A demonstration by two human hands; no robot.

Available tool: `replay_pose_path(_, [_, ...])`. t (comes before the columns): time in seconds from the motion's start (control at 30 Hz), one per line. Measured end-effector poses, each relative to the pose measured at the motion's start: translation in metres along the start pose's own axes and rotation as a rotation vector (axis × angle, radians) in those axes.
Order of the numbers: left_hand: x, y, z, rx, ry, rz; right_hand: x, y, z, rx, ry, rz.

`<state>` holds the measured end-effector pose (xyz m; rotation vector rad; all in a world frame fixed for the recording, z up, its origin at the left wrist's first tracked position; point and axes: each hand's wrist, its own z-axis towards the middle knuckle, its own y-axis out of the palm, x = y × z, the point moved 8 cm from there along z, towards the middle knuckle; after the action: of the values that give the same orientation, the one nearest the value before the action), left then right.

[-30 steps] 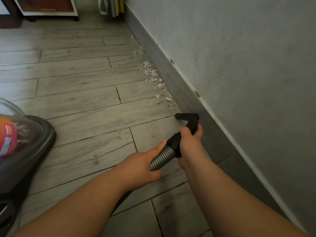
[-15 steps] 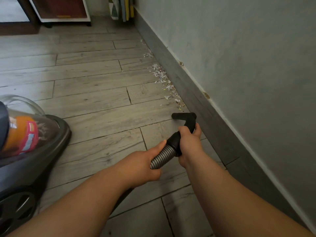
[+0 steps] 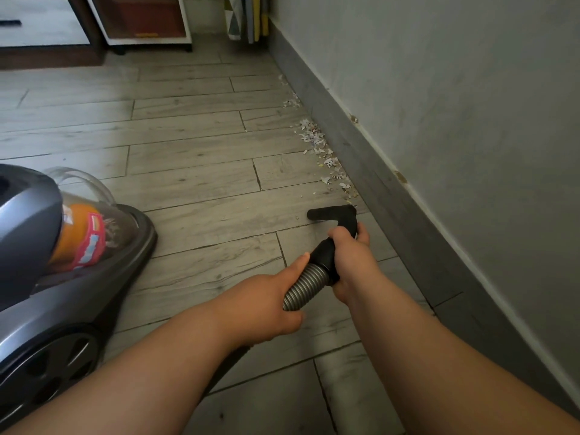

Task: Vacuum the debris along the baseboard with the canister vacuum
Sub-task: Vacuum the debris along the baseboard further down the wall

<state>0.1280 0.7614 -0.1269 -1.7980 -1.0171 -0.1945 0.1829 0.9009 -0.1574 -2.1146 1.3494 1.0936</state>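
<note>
A trail of small pale paper scraps, the debris (image 3: 317, 146), lies on the wood-look floor along the grey baseboard (image 3: 386, 196). My right hand (image 3: 351, 262) grips the black nozzle handle, and the flat black nozzle head (image 3: 329, 212) rests on the floor just short of the nearest scraps. My left hand (image 3: 266, 306) holds the ribbed grey hose (image 3: 303, 287) right behind the handle. The grey canister vacuum (image 3: 72, 277), with its clear dust bin and orange insert, sits on the floor at my left.
The wall (image 3: 455, 105) runs along the right side. At the far end stand a dark cabinet (image 3: 47, 29), a white-framed cabinet (image 3: 147, 23) and flat panels (image 3: 251, 20) leaning in the corner.
The nozzle has crept forward along the baseboard toward the scraps. The canister vacuum now shows further into view on the left. Both hands keep their grip.
</note>
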Motion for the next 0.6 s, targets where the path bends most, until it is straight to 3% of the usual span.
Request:
replay_pose_path(0.33, [-0.016, -0.004, -0.019, -0.035, -0.075, -0.027, 0.007, 0.023, -0.008, -0.043, 0.04, -0.06])
replay_pose_path(0.6, [-0.044, -0.02, -0.035, 0.062, -0.179, -0.087, 0.01, 0.071, -0.01, -0.131, 0.059, -0.117])
